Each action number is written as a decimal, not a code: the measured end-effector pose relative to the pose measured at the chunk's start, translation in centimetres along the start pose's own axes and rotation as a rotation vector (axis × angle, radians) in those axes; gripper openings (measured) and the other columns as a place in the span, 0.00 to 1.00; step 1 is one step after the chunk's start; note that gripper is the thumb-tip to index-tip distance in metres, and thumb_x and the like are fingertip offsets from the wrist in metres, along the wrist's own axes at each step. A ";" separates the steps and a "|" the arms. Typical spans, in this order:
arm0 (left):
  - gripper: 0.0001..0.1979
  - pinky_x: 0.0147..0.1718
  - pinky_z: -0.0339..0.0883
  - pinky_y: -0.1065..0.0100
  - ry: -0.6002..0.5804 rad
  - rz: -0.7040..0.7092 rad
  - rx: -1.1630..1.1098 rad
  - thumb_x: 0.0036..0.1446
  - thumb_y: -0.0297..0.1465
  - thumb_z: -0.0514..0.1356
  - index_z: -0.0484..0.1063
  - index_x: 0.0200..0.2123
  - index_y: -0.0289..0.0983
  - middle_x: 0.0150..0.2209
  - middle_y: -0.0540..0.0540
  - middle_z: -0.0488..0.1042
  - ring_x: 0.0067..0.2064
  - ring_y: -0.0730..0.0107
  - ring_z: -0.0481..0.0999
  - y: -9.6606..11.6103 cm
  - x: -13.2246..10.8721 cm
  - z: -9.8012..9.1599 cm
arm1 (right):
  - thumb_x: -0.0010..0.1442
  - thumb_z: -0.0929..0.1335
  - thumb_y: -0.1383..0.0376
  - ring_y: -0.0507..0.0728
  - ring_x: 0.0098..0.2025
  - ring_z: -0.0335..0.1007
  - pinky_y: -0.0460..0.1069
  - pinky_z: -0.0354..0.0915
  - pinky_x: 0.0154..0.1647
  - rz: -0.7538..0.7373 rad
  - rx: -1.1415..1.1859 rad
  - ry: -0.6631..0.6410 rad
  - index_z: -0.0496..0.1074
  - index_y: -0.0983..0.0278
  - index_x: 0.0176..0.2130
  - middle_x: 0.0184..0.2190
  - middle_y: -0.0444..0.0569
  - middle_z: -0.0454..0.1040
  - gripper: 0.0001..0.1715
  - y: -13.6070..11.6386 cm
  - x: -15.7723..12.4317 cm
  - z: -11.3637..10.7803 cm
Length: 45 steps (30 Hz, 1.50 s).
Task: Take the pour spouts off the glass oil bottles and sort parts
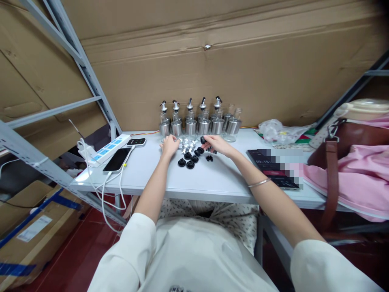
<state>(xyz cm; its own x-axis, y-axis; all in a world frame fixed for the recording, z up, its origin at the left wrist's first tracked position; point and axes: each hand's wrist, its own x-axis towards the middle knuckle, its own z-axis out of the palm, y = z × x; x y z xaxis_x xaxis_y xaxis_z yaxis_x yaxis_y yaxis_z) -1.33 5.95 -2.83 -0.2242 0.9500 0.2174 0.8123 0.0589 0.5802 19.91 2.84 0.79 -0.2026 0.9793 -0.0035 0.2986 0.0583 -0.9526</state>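
Between the fingertips of my right hand point(217, 144) is a black stopper point(202, 140), held just above the table. My left hand point(170, 145) is curled closed beside the silver pourer tops point(186, 144); what its fingertips pinch is too small to make out. Black ribbed stoppers point(190, 164) lie in a loose group in front of the hands. Some small black pieces point(209, 158) sit under my right hand, partly hidden by it. Behind, glass bottles with steel sleeves point(190, 126) stand in rows; several at the back carry pourer spouts point(203, 103), while front ones have bare necks.
On the left lie a power strip point(109, 150), a phone point(117, 160), a smaller device point(136, 142) and white cables. To the right are a tablet-like screen point(267, 166), a clear plastic bag point(272, 130) and a brown bag point(331, 158) with pink cloth. Cardboard point(243, 73) backs the table.
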 end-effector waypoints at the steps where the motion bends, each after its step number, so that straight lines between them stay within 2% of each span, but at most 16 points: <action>1: 0.08 0.54 0.53 0.49 0.002 0.004 0.003 0.56 0.35 0.53 0.66 0.38 0.40 0.49 0.39 0.71 0.56 0.53 0.65 0.1 -0.1 -0.1 | 0.66 0.60 0.65 0.49 0.24 0.70 0.42 0.59 0.18 -0.007 0.005 -0.018 0.66 0.66 0.28 0.25 0.48 0.77 0.15 -0.1 -0.1 0.1; 5: 0.07 0.55 0.55 0.53 0.003 0.024 0.018 0.56 0.34 0.53 0.64 0.39 0.41 0.50 0.42 0.68 0.57 0.56 0.63 0.6 -0.5 -0.3 | 0.67 0.59 0.64 0.50 0.30 0.72 0.42 0.60 0.24 -0.067 -0.043 -0.091 0.67 0.66 0.31 0.30 0.52 0.78 0.15 -0.3 -0.5 0.4; 9: 0.06 0.55 0.55 0.53 0.002 0.034 0.022 0.57 0.33 0.51 0.64 0.38 0.41 0.50 0.43 0.68 0.57 0.57 0.63 0.8 -0.5 -0.3 | 0.65 0.59 0.60 0.53 0.36 0.73 0.45 0.62 0.31 -0.191 -0.142 -0.165 0.67 0.66 0.30 0.36 0.54 0.79 0.17 -0.1 -0.7 0.4; 15: 0.07 0.55 0.55 0.52 -0.047 0.106 0.044 0.58 0.37 0.52 0.65 0.37 0.41 0.49 0.43 0.68 0.56 0.57 0.63 0.7 -0.4 0.1 | 0.61 0.60 0.51 0.55 0.38 0.71 0.49 0.62 0.38 -0.354 -0.271 -0.203 0.68 0.66 0.30 0.36 0.53 0.78 0.22 0.6 -0.4 0.2; 18: 0.08 0.55 0.55 0.52 -0.055 0.117 0.051 0.58 0.37 0.52 0.65 0.37 0.41 0.49 0.42 0.68 0.56 0.56 0.63 0.5 -0.3 0.3 | 0.62 0.60 0.53 0.53 0.33 0.72 0.47 0.62 0.31 -0.288 -0.266 -0.199 0.66 0.65 0.30 0.36 0.53 0.77 0.19 0.6 -0.4 0.3; 21: 0.07 0.55 0.55 0.52 -0.050 0.118 0.047 0.58 0.37 0.52 0.65 0.37 0.41 0.49 0.42 0.67 0.56 0.56 0.63 0.3 -0.2 0.4 | 0.63 0.61 0.55 0.53 0.31 0.75 0.45 0.63 0.23 -0.144 -0.122 -0.251 0.63 0.64 0.32 0.42 0.54 0.75 0.16 0.4 -0.6 0.5; 24: 0.07 0.55 0.55 0.51 -0.047 0.119 0.047 0.58 0.36 0.52 0.65 0.37 0.41 0.49 0.42 0.67 0.57 0.56 0.62 0.3 -0.2 0.4 | 0.63 0.62 0.54 0.54 0.31 0.76 0.44 0.67 0.22 -0.062 -0.011 -0.285 0.63 0.64 0.35 0.46 0.56 0.74 0.15 0.3 -0.7 0.6; 29: 0.07 0.55 0.55 0.51 -0.050 0.114 0.044 0.58 0.36 0.51 0.65 0.37 0.41 0.49 0.42 0.67 0.57 0.57 0.62 0.4 -0.2 0.4 | 0.64 0.62 0.55 0.53 0.30 0.76 0.45 0.71 0.24 -0.009 0.038 -0.300 0.64 0.64 0.37 0.48 0.56 0.73 0.14 0.3 -0.7 0.6; 36: 0.07 0.55 0.55 0.51 -0.046 0.125 0.046 0.58 0.36 0.51 0.65 0.38 0.42 0.50 0.42 0.67 0.57 0.57 0.62 0.1 0.0 0.7 | 0.64 0.62 0.58 0.57 0.40 0.76 0.44 0.69 0.28 -0.110 -0.160 -0.265 0.66 0.65 0.32 0.40 0.54 0.76 0.14 0.5 -0.6 0.7; 40: 0.08 0.54 0.56 0.51 -0.052 0.126 0.061 0.58 0.37 0.51 0.66 0.38 0.42 0.49 0.42 0.68 0.56 0.57 0.63 0.1 0.1 0.8 | 0.64 0.62 0.56 0.57 0.39 0.75 0.45 0.67 0.29 -0.122 -0.165 -0.286 0.65 0.64 0.33 0.38 0.54 0.76 0.15 0.7 -0.5 0.8; 45: 0.08 0.54 0.56 0.52 -0.054 0.130 0.065 0.58 0.37 0.51 0.66 0.38 0.42 0.49 0.43 0.68 0.56 0.57 0.63 0.2 0.0 0.7 | 0.60 0.62 0.49 0.56 0.38 0.71 0.47 0.65 0.33 -0.251 -0.268 -0.279 0.65 0.64 0.31 0.33 0.52 0.76 0.21 0.9 -0.4 0.6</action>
<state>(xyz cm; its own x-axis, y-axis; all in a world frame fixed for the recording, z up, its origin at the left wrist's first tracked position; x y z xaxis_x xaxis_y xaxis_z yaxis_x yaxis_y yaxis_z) -0.82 6.14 -3.24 -0.0873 0.9659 0.2439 0.8660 -0.0474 0.4977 19.71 2.35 -0.21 -0.5323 0.8406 0.1004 0.4315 0.3714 -0.8221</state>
